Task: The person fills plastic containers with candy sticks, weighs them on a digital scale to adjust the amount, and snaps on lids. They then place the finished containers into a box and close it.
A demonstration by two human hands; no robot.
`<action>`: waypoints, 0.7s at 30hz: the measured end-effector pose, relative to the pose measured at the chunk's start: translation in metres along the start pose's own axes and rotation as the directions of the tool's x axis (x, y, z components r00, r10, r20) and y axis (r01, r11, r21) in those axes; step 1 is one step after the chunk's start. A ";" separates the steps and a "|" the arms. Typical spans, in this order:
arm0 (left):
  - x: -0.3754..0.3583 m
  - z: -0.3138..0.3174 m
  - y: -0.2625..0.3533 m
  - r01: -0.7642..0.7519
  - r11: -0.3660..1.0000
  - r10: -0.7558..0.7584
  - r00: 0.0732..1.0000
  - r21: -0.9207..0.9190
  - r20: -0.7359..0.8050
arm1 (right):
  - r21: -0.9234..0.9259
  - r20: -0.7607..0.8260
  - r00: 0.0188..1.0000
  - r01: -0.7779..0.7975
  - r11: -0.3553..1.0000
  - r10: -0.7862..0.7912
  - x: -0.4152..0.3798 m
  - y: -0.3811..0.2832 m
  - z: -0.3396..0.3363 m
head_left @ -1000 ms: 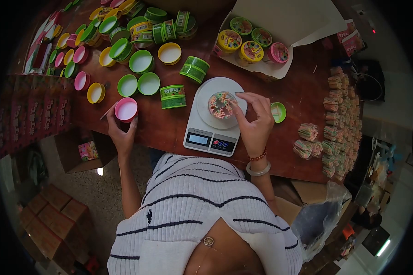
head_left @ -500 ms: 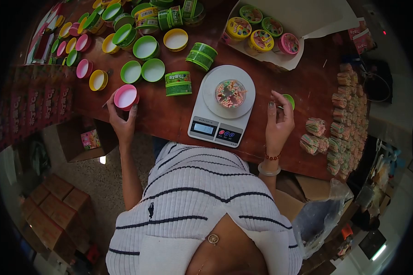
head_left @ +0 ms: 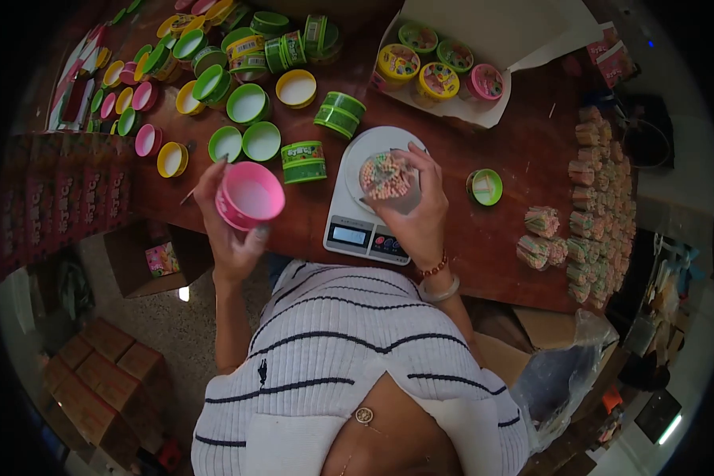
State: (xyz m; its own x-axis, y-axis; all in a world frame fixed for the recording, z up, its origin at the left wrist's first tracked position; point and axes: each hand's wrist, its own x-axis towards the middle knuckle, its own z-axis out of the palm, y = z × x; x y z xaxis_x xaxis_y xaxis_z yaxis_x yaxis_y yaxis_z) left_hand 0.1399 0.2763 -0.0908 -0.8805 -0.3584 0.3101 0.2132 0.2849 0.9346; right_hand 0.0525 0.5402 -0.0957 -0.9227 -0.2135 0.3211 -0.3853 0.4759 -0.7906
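Note:
In my left hand [head_left: 232, 252] is a pink tub lid [head_left: 254, 210], its white inside facing up and my thumb and fingers at its sides. My right hand [head_left: 422, 222] grips a clear tub [head_left: 387, 178] full of small multicoloured sticks, tilted with the sticks facing me. The tub overlaps the round plate of a white kitchen scale [head_left: 338, 224] in this view. Just left of the scale are two stacked green lids [head_left: 304, 162]. A small green lid [head_left: 486, 187] with a few sticks in it lies to the right.
Many green, yellow and pink lids [head_left: 246, 103] cover the back left. An open white box [head_left: 484, 117] at the back holds several lidded tubs. Bundles of sticks [head_left: 591, 214] are piled along the right edge. A carton [head_left: 151, 266] stands below the table's left side.
My right hand has moved left from beside the scale and taken hold of the clear tub, tilting it. My left hand has brought the pink lid nearer and to the right.

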 end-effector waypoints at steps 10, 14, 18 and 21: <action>0.068 0.089 0.048 -0.200 0.980 0.176 0.821 -0.015 0.543 | 0.245 0.054 0.997 0.037 0.969 -0.052 0.013 -0.012 -0.022; 0.072 0.116 0.053 -0.179 0.983 0.163 0.798 -0.030 0.580 | 0.318 -0.083 0.986 -0.112 0.941 0.145 0.003 -0.018 -0.037; 0.065 0.139 0.042 -0.121 0.992 0.114 0.838 -0.022 0.533 | -0.146 -0.107 0.959 0.247 0.958 -0.264 0.006 -0.006 -0.054; 0.068 0.145 0.034 -0.250 0.963 0.262 0.798 -0.098 0.542 | 0.561 0.239 0.963 -0.240 0.792 0.123 0.004 0.006 -0.060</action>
State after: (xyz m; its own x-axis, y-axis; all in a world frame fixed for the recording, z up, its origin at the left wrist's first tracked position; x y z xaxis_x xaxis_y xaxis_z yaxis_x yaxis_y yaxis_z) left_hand 0.0265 0.3904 -0.0632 -0.8764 0.2709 0.3981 0.4670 0.2768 0.8398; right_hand 0.0460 0.5938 -0.0678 -0.9322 -0.3511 0.0876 -0.0746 -0.0504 -0.9959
